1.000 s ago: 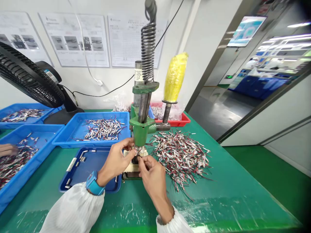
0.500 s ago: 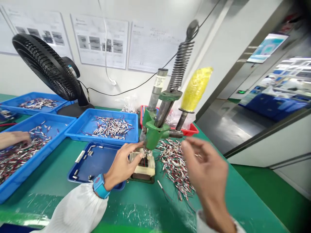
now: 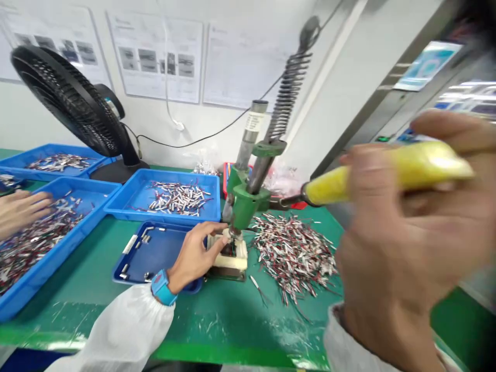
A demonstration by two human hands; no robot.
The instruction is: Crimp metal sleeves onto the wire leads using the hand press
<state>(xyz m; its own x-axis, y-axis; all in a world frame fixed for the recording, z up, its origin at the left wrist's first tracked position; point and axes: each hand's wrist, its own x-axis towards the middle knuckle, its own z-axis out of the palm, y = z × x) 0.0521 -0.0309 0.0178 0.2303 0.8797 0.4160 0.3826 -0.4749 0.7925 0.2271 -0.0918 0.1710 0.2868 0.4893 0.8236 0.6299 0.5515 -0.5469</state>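
Note:
My right hand (image 3: pixel 411 243), blurred, is wrapped round the yellow-covered lever handle (image 3: pixel 333 185) of a green hand press (image 3: pixel 246 204). The lever points out to the right, nearly level. My left hand (image 3: pixel 197 253), with a blue watch on the wrist, reaches to the pale fixture (image 3: pixel 236 258) under the press ram. Its thumb and fingertips close in at the fixture's near-left side, below the ram. What they pinch there is too small to make out. Dark wires show inside the fixture.
A heap of small metal parts with wires (image 3: pixel 290 253) lies right of the press. Left stand a shallow dark blue tray (image 3: pixel 155 258), blue bins (image 3: pixel 116 206) of wired parts and a black fan (image 3: pixel 65 98). Another person's hand (image 3: pixel 23 212) is over the left bin.
My right hand has moved from above the heap up to the lever and grips it. The lever has swung down from upright to nearly level. My left hand stays at the fixture.

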